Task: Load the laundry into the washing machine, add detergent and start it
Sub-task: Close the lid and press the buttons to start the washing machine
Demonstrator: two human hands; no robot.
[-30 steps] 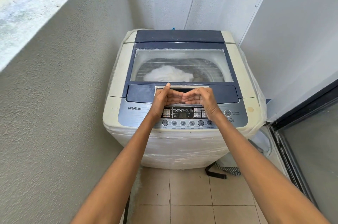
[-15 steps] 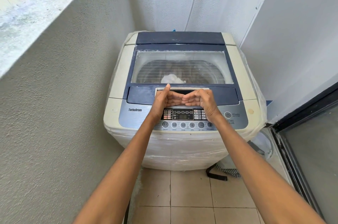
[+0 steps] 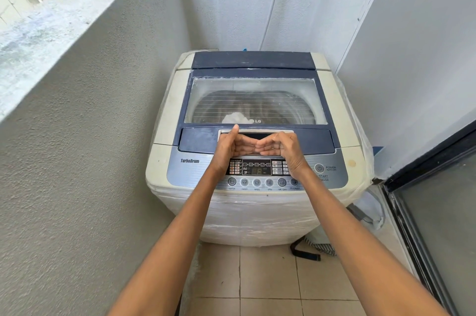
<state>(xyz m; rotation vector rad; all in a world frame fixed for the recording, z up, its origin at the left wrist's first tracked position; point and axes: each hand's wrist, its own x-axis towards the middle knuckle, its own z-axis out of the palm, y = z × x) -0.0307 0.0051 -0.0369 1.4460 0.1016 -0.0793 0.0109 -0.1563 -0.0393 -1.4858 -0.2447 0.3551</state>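
The top-loading washing machine [image 3: 164,132] stands in the corner with its blue-framed glass lid [image 3: 255,101] down. Through the glass, a patch of white laundry [image 3: 235,117] shows at the drum's near edge. The control panel [image 3: 256,167] has a lit display. My left hand [image 3: 228,148] and my right hand [image 3: 283,147] hover side by side over the lid handle [image 3: 257,132] and the panel. Their fingers are curled with the tips meeting, the left thumb points up, and neither hand holds anything.
A rough grey wall [image 3: 85,161] runs close along the left. A white wall and a dark sliding-door frame [image 3: 422,212] close off the right. A water hose [image 3: 269,14] drops from a blue tap behind the machine. A cable and strap [image 3: 306,251] lie on the tiled floor.
The white laundry seen through the lid has shrunk from a large mound to a small patch at the near edge. Both hands have stayed in place.
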